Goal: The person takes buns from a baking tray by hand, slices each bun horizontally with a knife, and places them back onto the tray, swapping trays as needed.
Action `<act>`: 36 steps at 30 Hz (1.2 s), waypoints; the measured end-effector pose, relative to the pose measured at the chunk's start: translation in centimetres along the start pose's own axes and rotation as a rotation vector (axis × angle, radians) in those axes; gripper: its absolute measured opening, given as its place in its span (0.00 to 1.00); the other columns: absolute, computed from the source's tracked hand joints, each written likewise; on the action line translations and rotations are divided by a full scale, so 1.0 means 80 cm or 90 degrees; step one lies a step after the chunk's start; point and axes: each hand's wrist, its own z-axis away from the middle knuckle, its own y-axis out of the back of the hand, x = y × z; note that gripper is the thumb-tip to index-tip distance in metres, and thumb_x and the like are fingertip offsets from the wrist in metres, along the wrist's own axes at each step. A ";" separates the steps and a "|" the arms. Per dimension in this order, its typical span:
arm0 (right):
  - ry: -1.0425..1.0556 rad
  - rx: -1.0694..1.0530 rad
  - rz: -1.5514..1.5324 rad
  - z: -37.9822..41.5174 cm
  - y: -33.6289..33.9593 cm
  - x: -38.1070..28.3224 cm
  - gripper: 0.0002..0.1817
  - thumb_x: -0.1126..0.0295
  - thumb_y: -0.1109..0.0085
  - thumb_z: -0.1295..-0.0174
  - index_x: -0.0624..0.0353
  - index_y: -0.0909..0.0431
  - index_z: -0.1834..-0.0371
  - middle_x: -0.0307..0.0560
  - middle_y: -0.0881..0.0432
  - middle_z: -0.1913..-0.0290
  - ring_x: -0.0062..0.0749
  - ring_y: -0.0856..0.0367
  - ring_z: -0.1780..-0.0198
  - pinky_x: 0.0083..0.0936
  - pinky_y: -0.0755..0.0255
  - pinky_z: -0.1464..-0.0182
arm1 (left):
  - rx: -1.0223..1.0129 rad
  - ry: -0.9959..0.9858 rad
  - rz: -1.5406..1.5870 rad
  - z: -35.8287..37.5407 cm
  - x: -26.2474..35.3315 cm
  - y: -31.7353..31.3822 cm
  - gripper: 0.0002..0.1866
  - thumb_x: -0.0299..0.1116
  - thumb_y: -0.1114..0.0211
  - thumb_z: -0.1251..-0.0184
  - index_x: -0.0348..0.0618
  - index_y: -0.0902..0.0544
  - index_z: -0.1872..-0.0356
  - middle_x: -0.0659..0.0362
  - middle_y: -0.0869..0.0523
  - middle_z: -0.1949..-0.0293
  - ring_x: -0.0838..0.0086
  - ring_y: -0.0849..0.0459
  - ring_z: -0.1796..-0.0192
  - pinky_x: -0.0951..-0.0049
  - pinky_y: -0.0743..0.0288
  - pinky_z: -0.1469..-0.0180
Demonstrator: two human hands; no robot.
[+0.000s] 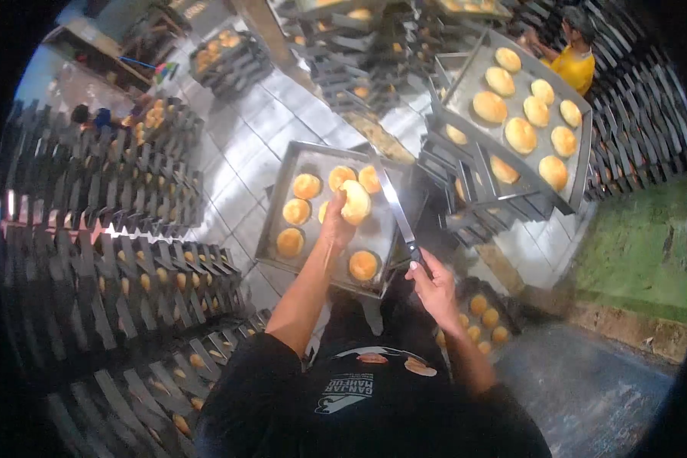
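Note:
My left hand is closed round a round golden bread bun, lifted over a metal baking tray in front of me. In my right hand is the black handle of a long knife. Its narrow, straight blade points up and away, just right of the held bun and apart from it. Several more golden buns lie in the tray, among them a bun near its front edge and another bun at the left. My left hand partly hides one bun behind it.
To the right, a tilted tray of buns tops a stack of trays. Tall stacks of trays line the left side. A low tray of buns sits by my right forearm. A person in yellow is at the upper right.

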 end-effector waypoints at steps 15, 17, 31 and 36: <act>0.199 0.007 0.155 0.028 -0.040 -0.055 0.22 0.66 0.37 0.27 0.66 0.21 0.35 0.53 0.11 0.58 0.25 0.15 0.61 0.28 0.22 0.56 | -0.014 -0.119 0.091 0.010 0.071 -0.091 0.31 0.65 0.29 0.36 0.55 0.18 0.42 0.64 0.11 0.49 0.67 0.12 0.48 0.59 0.17 0.42; 0.204 0.009 0.141 0.030 -0.040 -0.048 0.21 0.66 0.38 0.27 0.65 0.20 0.35 0.52 0.11 0.57 0.26 0.15 0.61 0.28 0.22 0.56 | -0.012 -0.116 0.088 0.014 0.071 -0.092 0.32 0.65 0.28 0.36 0.54 0.18 0.41 0.63 0.12 0.49 0.67 0.12 0.47 0.59 0.18 0.41; 0.212 0.010 0.212 0.022 -0.013 -0.059 0.22 0.69 0.39 0.26 0.67 0.22 0.32 0.40 0.12 0.64 0.19 0.15 0.64 0.21 0.20 0.60 | -0.122 -0.108 -0.165 0.031 0.062 -0.090 0.24 0.45 0.29 0.29 0.46 0.22 0.39 0.60 0.13 0.50 0.69 0.12 0.49 0.59 0.15 0.46; 0.171 -0.026 0.253 0.008 -0.001 -0.097 0.23 0.69 0.38 0.26 0.70 0.23 0.32 0.43 0.12 0.63 0.20 0.15 0.64 0.20 0.21 0.59 | -0.132 -0.118 -0.185 0.036 0.056 -0.104 0.21 0.35 0.31 0.28 0.39 0.21 0.39 0.59 0.12 0.52 0.74 0.12 0.54 0.70 0.16 0.48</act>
